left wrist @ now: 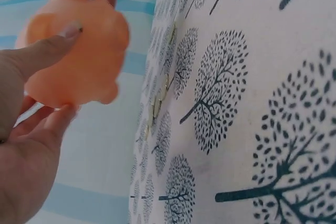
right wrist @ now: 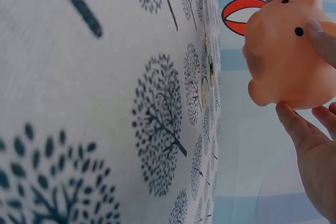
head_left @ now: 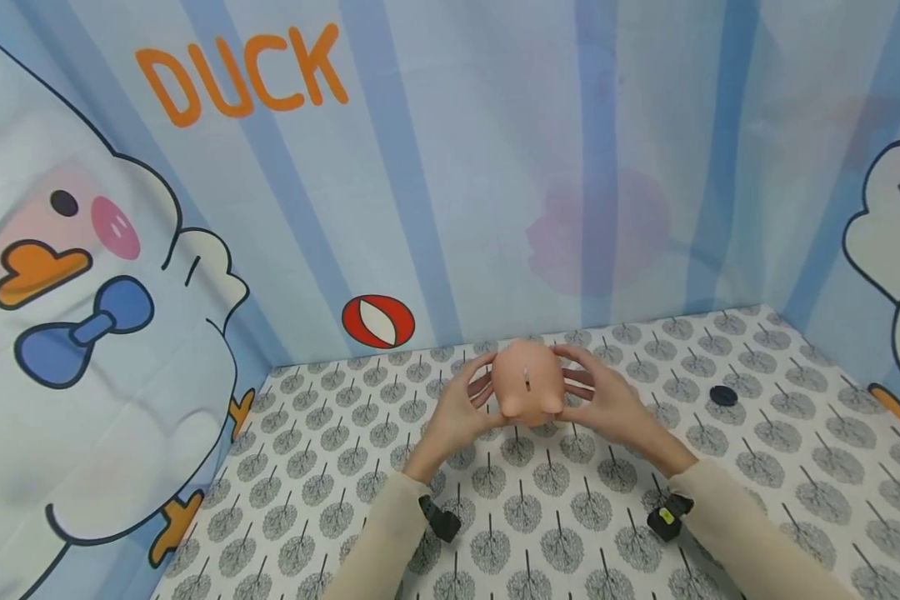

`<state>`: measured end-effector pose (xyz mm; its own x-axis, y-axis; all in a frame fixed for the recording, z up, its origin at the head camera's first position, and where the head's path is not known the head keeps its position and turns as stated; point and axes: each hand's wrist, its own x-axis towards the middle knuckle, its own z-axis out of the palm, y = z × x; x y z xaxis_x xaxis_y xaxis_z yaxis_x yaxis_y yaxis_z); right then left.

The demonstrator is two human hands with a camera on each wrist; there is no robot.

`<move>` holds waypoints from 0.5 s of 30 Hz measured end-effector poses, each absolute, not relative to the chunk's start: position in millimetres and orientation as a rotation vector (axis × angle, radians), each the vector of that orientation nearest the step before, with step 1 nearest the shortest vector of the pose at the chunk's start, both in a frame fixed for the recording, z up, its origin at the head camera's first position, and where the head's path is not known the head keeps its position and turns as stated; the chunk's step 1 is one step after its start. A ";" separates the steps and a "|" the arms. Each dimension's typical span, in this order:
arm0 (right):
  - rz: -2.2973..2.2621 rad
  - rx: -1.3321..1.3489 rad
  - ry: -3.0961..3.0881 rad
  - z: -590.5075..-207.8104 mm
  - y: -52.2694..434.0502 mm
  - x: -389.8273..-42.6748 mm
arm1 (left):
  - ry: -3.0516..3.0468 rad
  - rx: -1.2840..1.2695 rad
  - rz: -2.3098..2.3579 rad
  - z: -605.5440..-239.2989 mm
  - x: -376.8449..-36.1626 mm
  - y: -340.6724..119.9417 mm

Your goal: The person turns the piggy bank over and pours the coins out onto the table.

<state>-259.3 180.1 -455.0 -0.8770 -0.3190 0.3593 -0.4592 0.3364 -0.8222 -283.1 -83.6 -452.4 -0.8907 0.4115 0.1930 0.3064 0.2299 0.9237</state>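
A pinkish-orange piggy bank (head_left: 513, 375) is held between both hands, its coin slot facing up in the head view. The left hand (head_left: 453, 412) grips one side, with its thumb on the pig's face and fingers under the body in the left wrist view. On the opposite side the right hand (head_left: 607, 400) grips it likewise, thumb beside the pig's black eye. Both wrist views show the piggy bank (right wrist: 283, 56) raised above the tablecloth. Small flat gold-coloured pieces (left wrist: 160, 98) lie on the cloth below; the head view does not show them.
A small black round disc (head_left: 723, 396) lies on the tree-patterned tablecloth (head_left: 525, 554), right of the hands. Behind the table hangs a blue-striped curtain (head_left: 487, 183) with duck pictures. Each wrist wears a small black camera (head_left: 442, 521).
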 end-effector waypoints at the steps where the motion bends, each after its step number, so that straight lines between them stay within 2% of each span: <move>1: 1.574 0.720 -2.454 -455.4 179.9 -258.9 | 2.390 0.699 1.764 -453.3 -283.4 -83.6; 12: 1.571 0.645 -2.525 -452.5 180.9 -261.6 | 2.396 0.665 1.726 -455.2 -285.8 -85.3; 15: 1.601 0.531 -2.598 -448.4 180.9 -261.0 | 2.454 0.601 1.652 -454.8 -285.5 -85.4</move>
<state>-261.0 180.9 -448.4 -0.9403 -0.2645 0.2143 -0.3103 0.4073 -0.8589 -285.5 -85.4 -454.8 -0.9133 0.3899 0.1175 0.2556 0.3242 0.9108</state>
